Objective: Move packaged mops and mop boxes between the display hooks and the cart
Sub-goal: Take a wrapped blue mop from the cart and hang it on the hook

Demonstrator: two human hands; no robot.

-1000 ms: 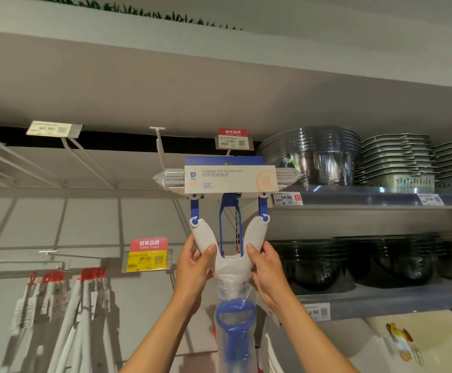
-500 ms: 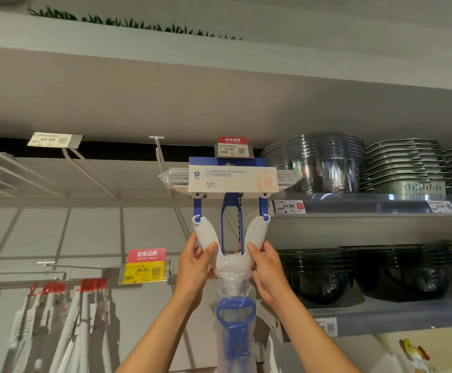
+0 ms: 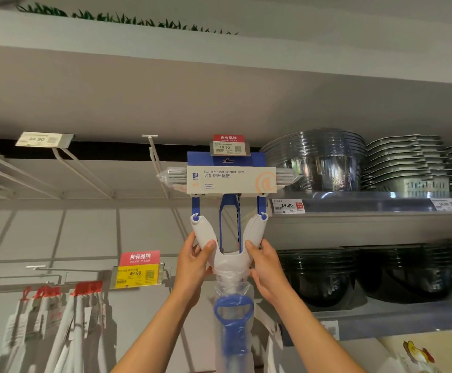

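Both hands gripped the packaged sponge mop [image 3: 231, 181] at its white yoke: left hand [image 3: 195, 265] at 9 o'clock, right hand [image 3: 265, 267] at 3 o'clock, each grip holding it under the price tag [image 3: 228, 145].

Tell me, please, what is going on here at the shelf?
A person is holding a packaged sponge mop up at a high display hook. The left hand and the right hand each grip one side of its white fork, just above the plastic-wrapped handle. The card's hanging hole sits right under the 19.90 price tag, at the hook. Whether it is fully on the hook cannot be told. Stacked bowls fill the shelves to the right.
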